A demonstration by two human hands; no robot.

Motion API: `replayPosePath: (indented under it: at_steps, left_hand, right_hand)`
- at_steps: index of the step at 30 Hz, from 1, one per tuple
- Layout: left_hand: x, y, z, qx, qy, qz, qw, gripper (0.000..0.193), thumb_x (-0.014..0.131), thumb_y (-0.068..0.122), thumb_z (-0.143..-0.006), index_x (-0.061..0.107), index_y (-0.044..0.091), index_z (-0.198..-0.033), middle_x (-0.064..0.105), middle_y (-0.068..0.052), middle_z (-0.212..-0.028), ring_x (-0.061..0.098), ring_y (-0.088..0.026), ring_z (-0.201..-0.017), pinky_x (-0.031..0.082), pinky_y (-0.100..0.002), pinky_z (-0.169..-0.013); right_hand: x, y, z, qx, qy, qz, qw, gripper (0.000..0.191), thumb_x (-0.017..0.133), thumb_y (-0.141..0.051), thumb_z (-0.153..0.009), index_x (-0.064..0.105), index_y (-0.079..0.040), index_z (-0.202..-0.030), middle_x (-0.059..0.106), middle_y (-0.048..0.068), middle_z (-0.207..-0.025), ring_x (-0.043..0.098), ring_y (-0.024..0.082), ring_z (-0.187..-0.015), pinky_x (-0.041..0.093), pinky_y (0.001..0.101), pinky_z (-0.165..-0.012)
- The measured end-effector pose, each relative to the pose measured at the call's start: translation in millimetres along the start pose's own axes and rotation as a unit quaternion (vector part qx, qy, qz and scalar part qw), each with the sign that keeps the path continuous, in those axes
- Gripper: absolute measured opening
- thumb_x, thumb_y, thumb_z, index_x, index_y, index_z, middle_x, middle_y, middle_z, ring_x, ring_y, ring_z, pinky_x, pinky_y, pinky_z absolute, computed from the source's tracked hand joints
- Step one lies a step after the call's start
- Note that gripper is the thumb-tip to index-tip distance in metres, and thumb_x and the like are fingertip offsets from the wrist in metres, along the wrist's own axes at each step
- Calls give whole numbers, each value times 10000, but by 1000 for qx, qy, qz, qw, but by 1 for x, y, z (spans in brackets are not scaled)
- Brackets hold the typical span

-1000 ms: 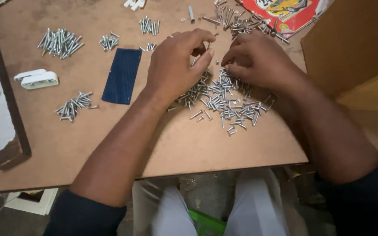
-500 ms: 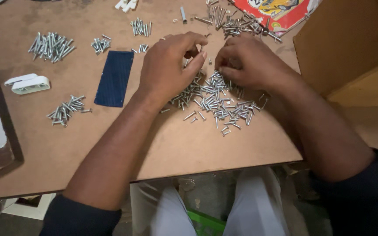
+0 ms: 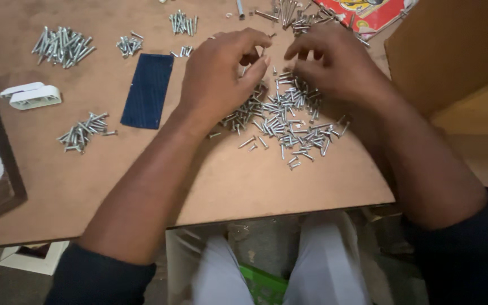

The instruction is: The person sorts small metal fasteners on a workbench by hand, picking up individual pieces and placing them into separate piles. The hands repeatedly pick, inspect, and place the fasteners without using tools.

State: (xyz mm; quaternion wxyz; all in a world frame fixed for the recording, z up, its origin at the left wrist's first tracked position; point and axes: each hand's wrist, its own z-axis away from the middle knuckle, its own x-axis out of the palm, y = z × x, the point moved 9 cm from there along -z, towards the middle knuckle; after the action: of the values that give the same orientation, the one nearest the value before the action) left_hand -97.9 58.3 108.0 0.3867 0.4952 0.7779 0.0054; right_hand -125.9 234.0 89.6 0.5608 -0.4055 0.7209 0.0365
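Note:
A loose heap of small silver screws (image 3: 289, 121) lies on the brown board table (image 3: 244, 186). My left hand (image 3: 221, 76) rests at the heap's left edge. Its fingers curl in toward the thumb, and whatever is between them is hidden. My right hand (image 3: 337, 65) hovers over the heap's far right side with its fingers bent and apart, the tips touching down among the screws. The two hands nearly meet above the heap.
Sorted screw groups lie at far left (image 3: 60, 45), beside it (image 3: 128, 45), at top middle (image 3: 183, 22) and at near left (image 3: 83, 131). There is also a dark blue flat rectangle (image 3: 148, 90), a white plastic piece (image 3: 32, 96), a red box (image 3: 368, 11) and cardboard panels (image 3: 453, 51) on the right.
Both hands have stayed over the heap, with small finger movements. The right fingers have spread a little. The camera has shifted slightly.

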Motion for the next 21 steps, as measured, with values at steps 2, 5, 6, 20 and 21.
replayPosePath:
  at_steps: [2, 5, 6, 20, 21]
  left_hand:
    - [0, -2, 1, -2, -2, -3, 1000, 221, 741, 215, -964, 691, 164, -1173, 744, -11, -909, 702, -235, -883, 534, -404, -775]
    - [-1, -3, 1, -3, -3, 10, 1000, 220, 739, 217, -964, 684, 166, -1172, 741, -10, -912, 707, -229, -887, 539, -402, -779]
    - [-1, -3, 1, -4, -2, 17, 1000, 219, 737, 217, -967, 682, 167, -1172, 739, -10, -916, 710, -225, -890, 540, -401, -782]
    - [-5, -8, 0, -4, 0, 3, 1000, 204, 731, 227, -968, 679, 163, -1154, 737, -6, -916, 700, -242, -897, 533, -420, -781]
    - [-5, -8, 0, -8, -1, 4, 1000, 199, 729, 229, -969, 680, 165, -1151, 738, -5, -913, 703, -239, -896, 533, -419, -776]
  right_hand:
    - [5, -4, 0, -17, -16, 33, 999, 204, 789, -199, -906, 751, -81, -1068, 658, 112, -980, 649, 275, -882, 523, 411, -765]
    - [10, -13, -1, -54, -15, 69, 996, 191, 817, -203, -872, 773, -80, -1011, 667, 113, -980, 626, 313, -956, 506, 451, -818]
    - [12, -13, -2, -54, -20, 76, 995, 180, 812, -200, -875, 772, -80, -1003, 664, 113, -979, 621, 316, -968, 503, 456, -831]
    - [10, -12, -6, -42, -40, 58, 997, 210, 773, -169, -904, 767, -59, -1082, 631, 128, -971, 614, 296, -968, 498, 441, -828]
    - [12, -10, -6, -28, -47, 55, 997, 242, 801, -198, -871, 763, -60, -1067, 632, 123, -949, 617, 292, -944, 498, 439, -806]
